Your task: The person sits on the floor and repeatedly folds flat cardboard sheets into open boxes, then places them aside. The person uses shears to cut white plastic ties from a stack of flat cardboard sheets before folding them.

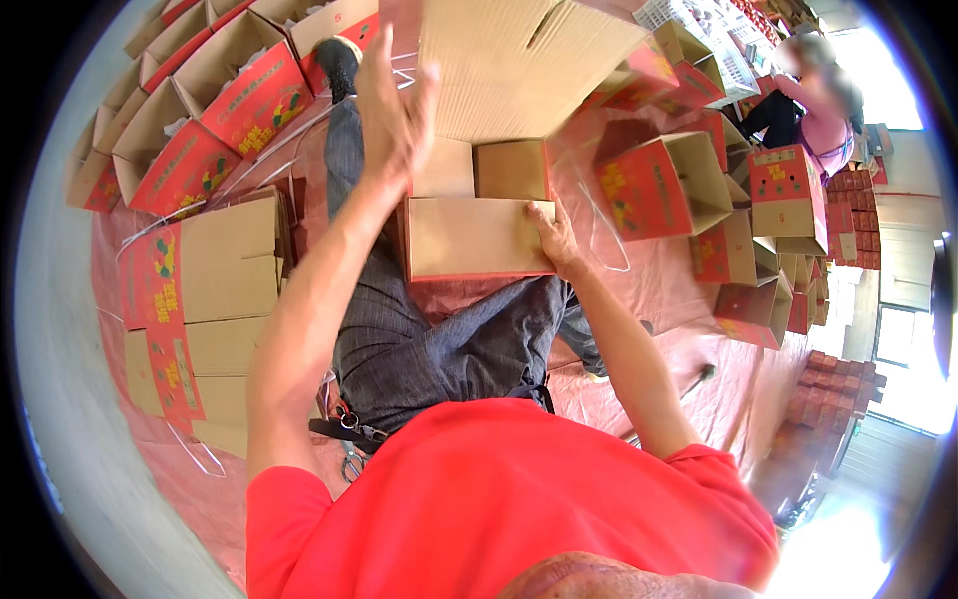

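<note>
Between my legs stands a cardboard box (pixel 477 238), plain brown inside with red edges on its outside. Its broad far flap (pixel 499 70) is raised and has a slit cut near the top. My right hand (pixel 557 238) grips the box's near right corner, thumb on the brown panel, the other fingers mostly hidden at the side. Up along the left edge of the raised flap is my left hand (pixel 397 125), fingers stretched out and holding nothing; whether its palm touches the cardboard I cannot tell.
Flattened red-and-brown cartons (pixel 230 270) are stacked at my left. Rows of open boxes (pixel 239 90) stand far left, and more open boxes (pixel 664 185) at the right. White straps (pixel 604 225) lie on the pink floor sheet (pixel 689 374). Another person (pixel 818 105) sits far right.
</note>
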`<act>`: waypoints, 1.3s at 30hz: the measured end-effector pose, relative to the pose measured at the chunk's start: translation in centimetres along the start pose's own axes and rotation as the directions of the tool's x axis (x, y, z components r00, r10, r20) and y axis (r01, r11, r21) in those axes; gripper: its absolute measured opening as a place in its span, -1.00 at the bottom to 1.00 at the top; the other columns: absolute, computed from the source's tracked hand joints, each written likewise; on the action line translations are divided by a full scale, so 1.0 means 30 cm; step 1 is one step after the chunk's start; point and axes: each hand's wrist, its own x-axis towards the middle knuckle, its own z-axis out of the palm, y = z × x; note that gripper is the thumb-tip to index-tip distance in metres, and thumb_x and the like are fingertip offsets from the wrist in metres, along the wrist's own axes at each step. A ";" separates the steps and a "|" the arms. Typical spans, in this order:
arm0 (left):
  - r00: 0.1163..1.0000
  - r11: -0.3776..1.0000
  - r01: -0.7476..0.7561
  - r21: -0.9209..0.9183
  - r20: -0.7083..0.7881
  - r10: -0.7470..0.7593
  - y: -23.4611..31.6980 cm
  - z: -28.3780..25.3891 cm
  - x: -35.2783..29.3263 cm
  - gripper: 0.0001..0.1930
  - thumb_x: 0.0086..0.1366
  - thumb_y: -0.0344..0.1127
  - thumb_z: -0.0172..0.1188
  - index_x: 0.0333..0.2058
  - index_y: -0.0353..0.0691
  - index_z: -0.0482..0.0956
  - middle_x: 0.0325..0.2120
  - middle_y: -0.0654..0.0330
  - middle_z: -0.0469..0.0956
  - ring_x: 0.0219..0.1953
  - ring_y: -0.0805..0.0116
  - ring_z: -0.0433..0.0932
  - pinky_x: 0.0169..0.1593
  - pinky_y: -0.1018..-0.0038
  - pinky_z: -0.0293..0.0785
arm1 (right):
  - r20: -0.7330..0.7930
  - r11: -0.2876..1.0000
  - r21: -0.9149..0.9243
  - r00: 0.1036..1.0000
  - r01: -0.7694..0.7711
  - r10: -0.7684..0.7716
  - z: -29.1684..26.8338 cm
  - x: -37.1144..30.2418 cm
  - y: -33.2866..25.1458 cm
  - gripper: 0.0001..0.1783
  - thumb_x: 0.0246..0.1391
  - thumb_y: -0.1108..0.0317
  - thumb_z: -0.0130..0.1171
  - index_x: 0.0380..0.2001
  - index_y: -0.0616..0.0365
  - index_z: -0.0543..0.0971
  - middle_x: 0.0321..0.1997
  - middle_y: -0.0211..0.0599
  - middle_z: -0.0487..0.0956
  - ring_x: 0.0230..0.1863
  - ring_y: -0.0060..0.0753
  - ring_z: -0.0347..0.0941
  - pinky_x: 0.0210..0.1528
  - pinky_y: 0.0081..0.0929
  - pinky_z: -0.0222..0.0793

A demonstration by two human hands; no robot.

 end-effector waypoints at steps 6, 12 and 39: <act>0.530 0.373 0.835 -0.405 0.775 -0.345 0.028 -0.050 0.258 -0.21 0.54 0.40 -0.04 0.41 -0.13 0.39 0.27 0.01 0.57 0.15 0.17 0.61 0.25 0.26 0.47 | -0.024 0.995 0.001 0.995 0.099 -0.099 -0.006 0.027 0.030 -0.10 0.39 0.01 0.32 0.61 0.12 0.20 0.44 -0.13 0.50 0.38 -0.32 0.44 0.38 -0.31 0.39; 0.588 0.743 0.665 -0.077 0.667 -0.458 0.247 -0.254 -0.209 -0.23 0.44 0.06 0.22 0.41 -0.42 0.39 0.48 -0.06 0.29 0.45 0.16 0.37 0.50 0.21 0.17 | 0.092 0.934 -0.324 0.987 0.154 -0.131 -0.029 -0.002 0.040 -0.30 0.42 0.03 0.24 0.47 0.15 0.39 0.30 -0.05 0.59 0.33 -0.23 0.47 0.34 -0.27 0.41; 0.781 0.842 -0.109 0.528 0.569 -0.256 -0.047 0.018 0.012 -0.07 0.13 -0.02 0.62 0.37 -0.31 0.38 0.13 -0.13 0.55 0.29 -0.10 0.48 0.39 0.06 0.37 | -0.034 0.883 -0.439 0.979 0.165 -0.200 -0.011 0.051 -0.020 -0.03 0.26 -0.23 0.30 0.42 0.37 0.36 0.27 0.34 0.59 0.37 0.26 0.49 0.40 -0.02 0.37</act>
